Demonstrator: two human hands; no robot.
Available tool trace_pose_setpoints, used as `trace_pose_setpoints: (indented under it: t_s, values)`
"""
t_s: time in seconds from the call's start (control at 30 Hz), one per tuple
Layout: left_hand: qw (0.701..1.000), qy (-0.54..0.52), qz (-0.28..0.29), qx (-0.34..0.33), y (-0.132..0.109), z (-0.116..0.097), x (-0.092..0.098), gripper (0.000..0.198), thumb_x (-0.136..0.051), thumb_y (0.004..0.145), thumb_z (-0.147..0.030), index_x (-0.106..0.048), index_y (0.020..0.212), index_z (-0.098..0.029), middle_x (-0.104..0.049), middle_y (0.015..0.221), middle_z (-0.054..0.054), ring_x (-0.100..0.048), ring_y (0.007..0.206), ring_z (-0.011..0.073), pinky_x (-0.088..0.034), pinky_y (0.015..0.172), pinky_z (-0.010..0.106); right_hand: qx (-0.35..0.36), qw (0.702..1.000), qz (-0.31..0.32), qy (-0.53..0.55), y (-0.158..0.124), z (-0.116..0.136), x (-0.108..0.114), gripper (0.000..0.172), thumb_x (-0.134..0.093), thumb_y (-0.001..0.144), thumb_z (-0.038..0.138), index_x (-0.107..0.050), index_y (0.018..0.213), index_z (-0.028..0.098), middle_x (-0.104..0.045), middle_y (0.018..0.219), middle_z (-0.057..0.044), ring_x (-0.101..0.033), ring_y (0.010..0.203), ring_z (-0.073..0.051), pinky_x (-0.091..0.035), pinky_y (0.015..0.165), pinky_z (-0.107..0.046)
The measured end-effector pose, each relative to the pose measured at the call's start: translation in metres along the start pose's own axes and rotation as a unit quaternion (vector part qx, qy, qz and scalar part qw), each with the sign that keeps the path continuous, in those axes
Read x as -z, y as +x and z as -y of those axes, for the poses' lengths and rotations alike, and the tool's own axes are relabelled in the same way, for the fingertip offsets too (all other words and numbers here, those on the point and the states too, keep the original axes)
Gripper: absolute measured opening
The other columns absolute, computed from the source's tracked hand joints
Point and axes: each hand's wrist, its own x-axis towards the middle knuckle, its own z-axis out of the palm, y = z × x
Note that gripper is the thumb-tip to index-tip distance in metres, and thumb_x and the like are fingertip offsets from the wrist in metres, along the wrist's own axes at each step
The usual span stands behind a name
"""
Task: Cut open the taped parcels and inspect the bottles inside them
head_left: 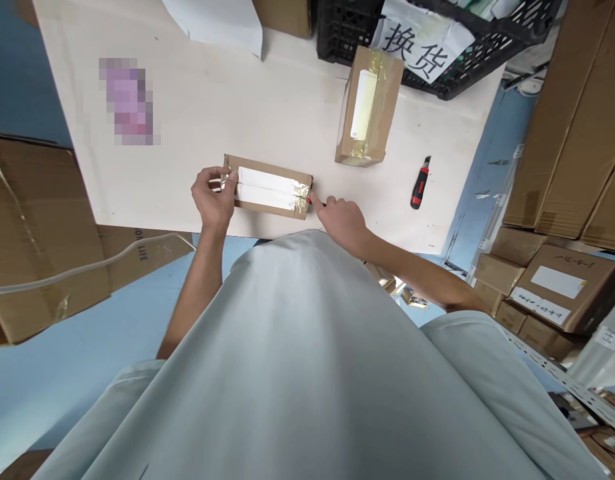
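Note:
A small flat cardboard box with a white label and clear tape lies near the table's front edge. My left hand grips its left end, fingers curled over the corner. My right hand is closed round a red-tipped tool I cannot make out, its tip touching the box's right end at the taped seam.
A second taped box with a white label lies farther back. A red and black utility knife rests to the right. A black crate with a paper sign stands at the back. Cardboard cartons are stacked right; another sits left.

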Motion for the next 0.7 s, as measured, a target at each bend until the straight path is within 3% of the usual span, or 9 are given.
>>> trace_pose_setpoints:
  t_s: [0.3, 0.43, 0.7]
  values:
    - [1.000, 0.017, -0.005, 0.001, -0.005, -0.008, -0.003, 0.003, -0.069, 0.107, -0.021, -0.069, 0.109, -0.019, -0.078, 0.123, 0.003, -0.069, 0.116, 0.0173, -0.054, 0.107, 0.035, -0.007, 1.000, 0.004, -0.004, -0.005, 0.009, 0.014, 0.062, -0.052, 0.113, 0.015, -0.046, 0.174, 0.005, -0.081, 0.118, -0.025, -0.081, 0.108, -0.032, -0.060, 0.087, -0.036]
    - [1.000, 0.024, -0.012, 0.005, -0.006, -0.010, -0.003, 0.001, -0.069, 0.105, -0.023, -0.069, 0.106, -0.024, -0.078, 0.124, 0.003, -0.072, 0.118, 0.0185, -0.056, 0.107, 0.034, -0.003, 1.000, -0.019, 0.009, 0.002, 0.007, 0.008, 0.055, -0.049, 0.113, 0.012, -0.055, 0.167, 0.005, -0.081, 0.121, -0.025, -0.081, 0.110, -0.033, -0.058, 0.088, -0.038]
    - [1.000, 0.000, -0.002, -0.019, -0.004, 0.002, -0.004, 0.009, -0.070, 0.107, -0.024, -0.071, 0.113, -0.017, -0.077, 0.122, 0.002, -0.067, 0.111, 0.0146, -0.054, 0.103, 0.033, -0.002, 1.000, -0.008, -0.005, 0.000, -0.025, -0.028, 0.083, -0.046, 0.105, -0.002, -0.035, 0.183, 0.026, -0.078, 0.131, -0.018, -0.076, 0.108, -0.028, -0.048, 0.081, -0.034]
